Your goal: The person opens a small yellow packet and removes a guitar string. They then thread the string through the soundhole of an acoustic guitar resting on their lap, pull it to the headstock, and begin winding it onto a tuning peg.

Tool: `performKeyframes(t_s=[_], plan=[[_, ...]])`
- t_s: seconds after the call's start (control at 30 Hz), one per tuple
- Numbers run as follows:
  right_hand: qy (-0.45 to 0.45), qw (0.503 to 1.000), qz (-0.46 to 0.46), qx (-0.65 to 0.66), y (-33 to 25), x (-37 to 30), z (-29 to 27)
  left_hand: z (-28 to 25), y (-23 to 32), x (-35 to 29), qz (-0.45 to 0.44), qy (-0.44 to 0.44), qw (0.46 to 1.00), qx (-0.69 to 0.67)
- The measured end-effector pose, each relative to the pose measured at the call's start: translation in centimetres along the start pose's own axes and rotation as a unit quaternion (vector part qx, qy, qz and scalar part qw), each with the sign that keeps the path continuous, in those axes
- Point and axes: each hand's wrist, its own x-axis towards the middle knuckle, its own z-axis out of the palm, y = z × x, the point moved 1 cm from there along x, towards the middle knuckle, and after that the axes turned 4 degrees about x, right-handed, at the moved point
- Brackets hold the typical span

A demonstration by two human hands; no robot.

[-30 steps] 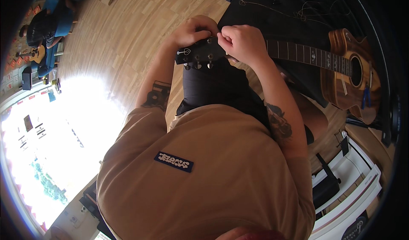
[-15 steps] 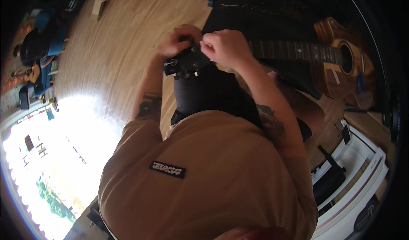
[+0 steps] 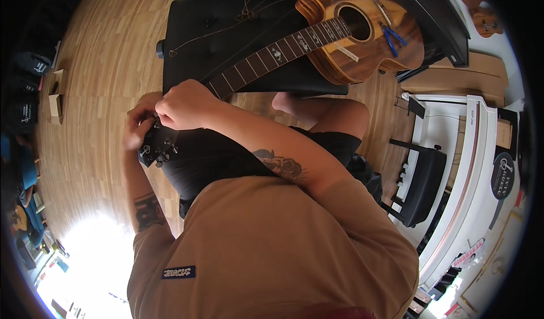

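Observation:
An acoustic guitar [image 3: 365, 64] with a brown wooden body lies on a black padded bench [image 3: 190, 24], its neck pointing left to my lap. At its black headstock [image 3: 148, 149], with metal tuning pegs, both my hands work close together. My left hand [image 3: 139, 123] is curled round the headstock's far-left edge, fingers bent. Beside it, my right hand [image 3: 187, 105] is closed in a pinch over the nut end; what it pinches is hidden. Blue-handled pliers [image 3: 391, 40] and a pale strip [image 3: 345, 51] rest on the guitar's top.
Loose, curling strings [image 3: 246, 14] lie on the bench. To the right stand a white keyboard piano [image 3: 467, 149], a black seat [image 3: 422, 186] and brown cardboard [image 3: 470, 75]. A small open box [image 3: 55, 105] sits on the wooden floor [image 3: 107, 64] at left.
The view has turned, so the guitar and bench show more fully and my hands appear farther left and lower. Both hands remain at the headstock, the right still closed.

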Motion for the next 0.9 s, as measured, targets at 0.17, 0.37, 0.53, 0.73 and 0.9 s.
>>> performKeyframes(t_s=[0.17,0.37,0.53,0.73,0.9], plan=[[-0.01,1.0,0.006,-0.005,0.0,0.0,0.1,-0.2,-0.7,0.2,0.038,0.01,0.999,0.012],[-0.013,1.0,0.014,0.002,-0.2,0.1,-0.2,-0.1,0.1,-0.6,-0.02,0.002,1.0,0.023],[-0.02,0.998,0.031,0.043,-0.4,0.3,-0.1,0.4,1.5,0.1,0.124,-0.016,0.987,0.105],[0.04,0.999,-0.018,0.027,-0.2,0.5,0.0,0.8,2.9,0.5,0.102,-0.006,0.994,0.042],[0.013,1.0,-0.011,0.016,-0.6,0.7,0.1,0.8,2.5,-0.2,0.065,0.004,0.995,0.08]])
